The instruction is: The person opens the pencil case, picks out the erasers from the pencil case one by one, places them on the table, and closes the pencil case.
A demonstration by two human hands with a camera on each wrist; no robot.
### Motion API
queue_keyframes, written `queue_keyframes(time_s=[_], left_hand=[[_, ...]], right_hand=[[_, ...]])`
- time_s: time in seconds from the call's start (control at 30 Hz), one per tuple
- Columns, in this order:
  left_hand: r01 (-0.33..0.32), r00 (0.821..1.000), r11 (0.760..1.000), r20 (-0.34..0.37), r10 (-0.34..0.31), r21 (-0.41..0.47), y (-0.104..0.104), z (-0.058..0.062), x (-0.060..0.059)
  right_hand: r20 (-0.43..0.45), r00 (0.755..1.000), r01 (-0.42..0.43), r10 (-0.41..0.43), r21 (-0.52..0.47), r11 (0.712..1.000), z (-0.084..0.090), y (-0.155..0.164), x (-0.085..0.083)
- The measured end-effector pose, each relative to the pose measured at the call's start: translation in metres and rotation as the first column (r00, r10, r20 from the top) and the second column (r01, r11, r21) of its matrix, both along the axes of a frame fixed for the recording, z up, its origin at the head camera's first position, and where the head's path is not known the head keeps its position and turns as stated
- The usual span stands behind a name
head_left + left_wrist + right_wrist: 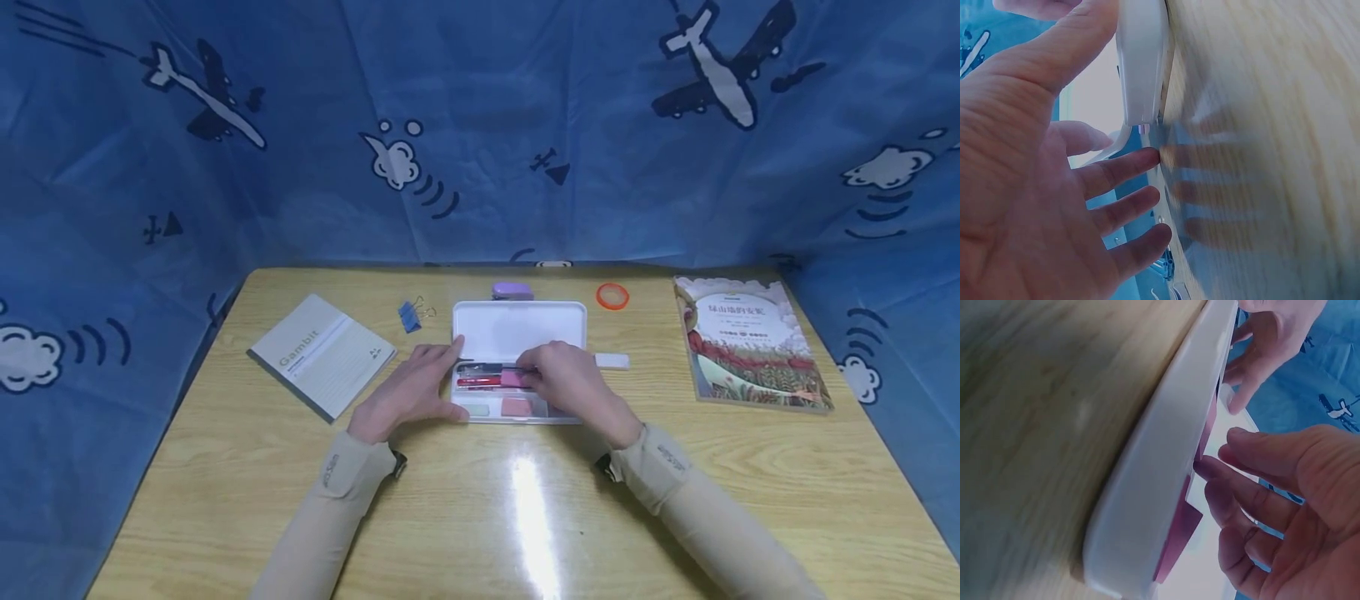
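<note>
Head view: notebook (322,354) marked "Gambit"

- A study desk: a wooden table (480,500) with a notebook (322,354), book (750,342) and pencil case (519,329).
- Blue airplane-print cloth (480,125) screens it.

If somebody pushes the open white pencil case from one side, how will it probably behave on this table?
The pencil case would probably slide easily: the table looks glossy and the case is smooth plastic. It seems stiff, not floppy. The raised lid may wobble, and the left hand resting at its left edge likely steadies it.
</note>
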State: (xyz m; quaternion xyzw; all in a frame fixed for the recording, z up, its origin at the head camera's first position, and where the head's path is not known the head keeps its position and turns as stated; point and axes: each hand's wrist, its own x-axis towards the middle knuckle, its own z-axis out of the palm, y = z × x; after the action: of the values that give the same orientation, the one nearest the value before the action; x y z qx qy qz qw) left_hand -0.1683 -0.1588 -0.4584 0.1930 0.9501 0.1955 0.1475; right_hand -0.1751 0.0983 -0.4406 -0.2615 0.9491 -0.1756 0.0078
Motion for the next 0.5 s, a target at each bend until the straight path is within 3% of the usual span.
queue_keyframes(time_s=[0.5], left_hand=[[0.017,1.0,1.0,-0.016,-0.017,0.019,0.0,0.003,0.002]], right_hand=[[0.006,1.0,0.004,-0.005,0.128,0.992,-0.003,-0.018,-0.003]])
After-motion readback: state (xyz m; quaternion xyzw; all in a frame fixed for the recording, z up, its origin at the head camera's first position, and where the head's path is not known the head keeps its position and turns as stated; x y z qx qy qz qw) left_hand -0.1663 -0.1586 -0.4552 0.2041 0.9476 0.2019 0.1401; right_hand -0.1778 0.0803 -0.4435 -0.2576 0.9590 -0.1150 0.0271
